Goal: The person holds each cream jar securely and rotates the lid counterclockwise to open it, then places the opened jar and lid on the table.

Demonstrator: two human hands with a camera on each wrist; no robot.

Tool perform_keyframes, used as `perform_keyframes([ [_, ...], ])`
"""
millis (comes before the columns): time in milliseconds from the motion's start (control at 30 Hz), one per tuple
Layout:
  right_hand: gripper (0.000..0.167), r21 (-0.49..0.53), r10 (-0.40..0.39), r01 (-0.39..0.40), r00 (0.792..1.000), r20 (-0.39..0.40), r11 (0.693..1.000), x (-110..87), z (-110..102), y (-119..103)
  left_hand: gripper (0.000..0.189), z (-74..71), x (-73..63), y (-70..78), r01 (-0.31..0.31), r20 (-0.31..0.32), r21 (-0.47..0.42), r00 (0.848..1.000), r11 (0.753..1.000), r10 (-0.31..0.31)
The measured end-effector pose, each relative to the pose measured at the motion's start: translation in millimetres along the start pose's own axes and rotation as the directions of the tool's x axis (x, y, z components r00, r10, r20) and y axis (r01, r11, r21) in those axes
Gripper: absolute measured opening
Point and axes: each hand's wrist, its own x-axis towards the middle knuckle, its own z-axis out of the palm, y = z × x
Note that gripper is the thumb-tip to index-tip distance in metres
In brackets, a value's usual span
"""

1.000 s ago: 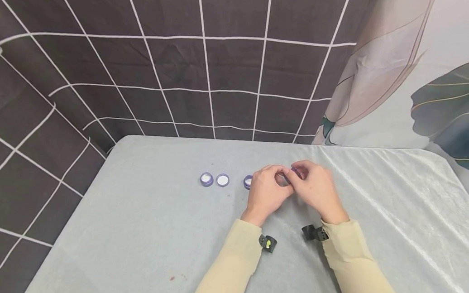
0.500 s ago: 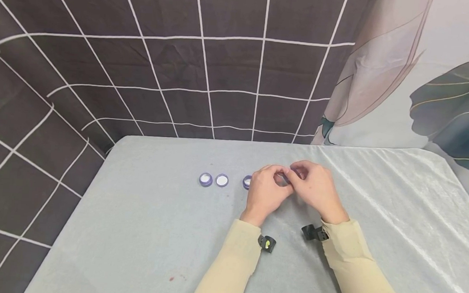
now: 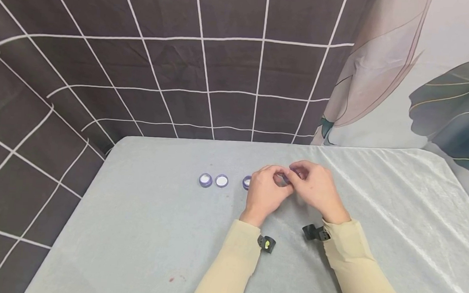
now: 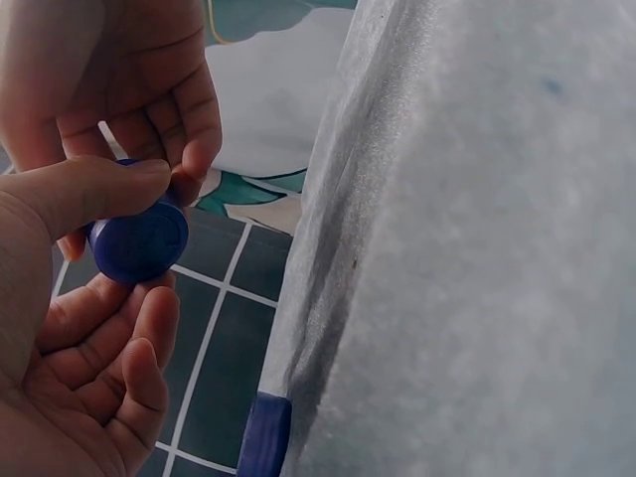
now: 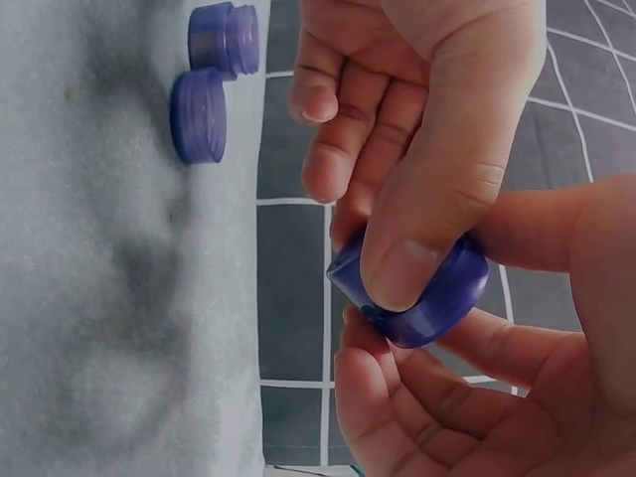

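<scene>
Both hands meet around a small round purple jar [image 4: 139,246] above the table. My left hand [image 3: 266,192] holds it with the thumb across the near side and fingers beneath, as the left wrist view shows. From the other side my right hand [image 3: 315,188] pinches the same jar [image 5: 442,310] between thumb and fingers. Whether its lid is on or separate is hard to tell. Left of the hands lie an open purple jar [image 3: 205,180] and a flat purple-rimmed round piece with a white middle [image 3: 221,180]. Another purple piece [image 3: 246,182] is partly hidden by my left hand.
A pale grey velvety cloth [image 3: 138,230] covers the table and wrinkles on the right. Dark cloth with a white grid [image 3: 175,65] hangs behind and at the left. A leaf-patterned curtain [image 3: 458,98] hangs at the right. Each wrist wears a black camera mount [image 3: 267,243].
The hands keep almost the same place and hold on the jar, with only slight finger movement. The purple pieces on the table stay put; the head view shifts very slightly.
</scene>
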Motion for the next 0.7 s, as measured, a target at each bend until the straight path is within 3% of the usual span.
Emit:
perform_keyframes([
  [700,0.031,0.052,-0.007,0.005,0.999,0.049,0.999,-0.2,-2.9,1.8,0.027,1.0,0.8,-1.2,0.021,0.008,-0.011,1.000,1.000,-0.021],
])
